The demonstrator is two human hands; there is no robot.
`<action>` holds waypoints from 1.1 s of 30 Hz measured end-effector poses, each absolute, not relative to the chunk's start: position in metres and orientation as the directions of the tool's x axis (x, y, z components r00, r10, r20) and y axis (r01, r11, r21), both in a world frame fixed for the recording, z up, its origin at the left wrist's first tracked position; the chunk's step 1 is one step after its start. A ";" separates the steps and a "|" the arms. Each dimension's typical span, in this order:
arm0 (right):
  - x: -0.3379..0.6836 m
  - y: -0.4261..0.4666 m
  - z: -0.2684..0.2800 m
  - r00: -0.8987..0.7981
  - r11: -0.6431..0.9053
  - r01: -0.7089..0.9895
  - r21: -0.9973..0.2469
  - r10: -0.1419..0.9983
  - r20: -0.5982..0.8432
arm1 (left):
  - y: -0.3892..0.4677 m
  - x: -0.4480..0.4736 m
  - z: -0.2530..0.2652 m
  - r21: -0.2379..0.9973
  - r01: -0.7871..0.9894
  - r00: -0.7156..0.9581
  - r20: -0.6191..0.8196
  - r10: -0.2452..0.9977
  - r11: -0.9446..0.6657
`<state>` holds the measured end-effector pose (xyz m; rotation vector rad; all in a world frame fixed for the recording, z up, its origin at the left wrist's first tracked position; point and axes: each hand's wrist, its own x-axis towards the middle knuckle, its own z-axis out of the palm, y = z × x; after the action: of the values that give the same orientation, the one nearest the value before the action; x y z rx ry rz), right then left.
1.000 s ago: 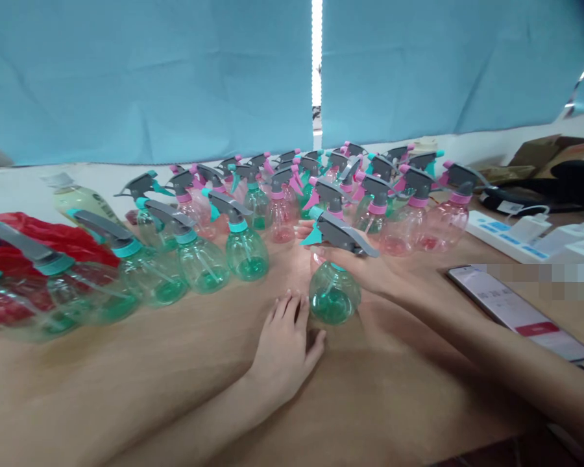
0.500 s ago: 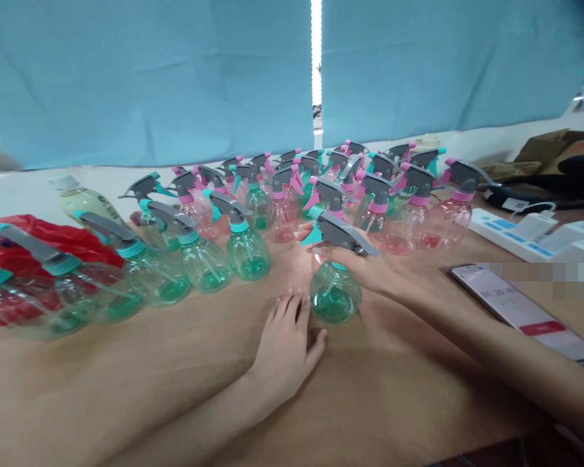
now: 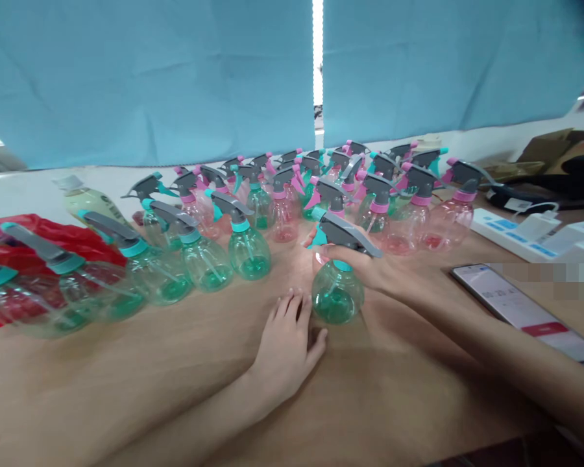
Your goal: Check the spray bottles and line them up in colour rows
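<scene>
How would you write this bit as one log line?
right hand: holding green spray bottle at neck | left hand: palm-down on table beside bottle | nearby: phone, pink spray bottles

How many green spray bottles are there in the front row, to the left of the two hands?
5, from the picture's left edge toward the left hand: first bottle, second bottle, third bottle, fourth bottle, fifth bottle. More may be hidden beyond the edge.

Right fingers (image 3: 335, 253) — partly hidden, seemingly behind spray head (image 3: 345, 232).
</scene>
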<state>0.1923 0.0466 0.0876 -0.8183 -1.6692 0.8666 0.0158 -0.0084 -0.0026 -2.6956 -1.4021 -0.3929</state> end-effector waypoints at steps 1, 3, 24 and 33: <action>0.192 0.045 0.089 -0.208 0.499 0.113 -0.859 0.858 0.471 | -0.008 0.016 -0.002 0.050 0.815 0.548 0.260 0.795 -0.577; 0.192 0.043 0.090 -0.173 0.481 0.136 -0.866 0.872 0.457 | -0.008 0.016 -0.002 0.051 0.815 0.547 0.261 0.796 -0.577; 0.193 0.044 0.090 -0.172 0.506 0.185 -0.842 0.861 0.480 | -0.006 0.015 -0.003 0.047 0.799 0.566 0.278 0.776 -0.600; 0.193 0.044 0.086 -0.216 0.517 0.080 -0.852 0.844 0.492 | -0.006 0.015 -0.003 0.035 0.797 0.571 0.281 0.771 -0.603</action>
<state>0.1931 0.0440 0.0862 -0.7973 -1.6510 0.8608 0.0154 -0.0059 -0.0025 -2.6990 -1.3513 -0.4109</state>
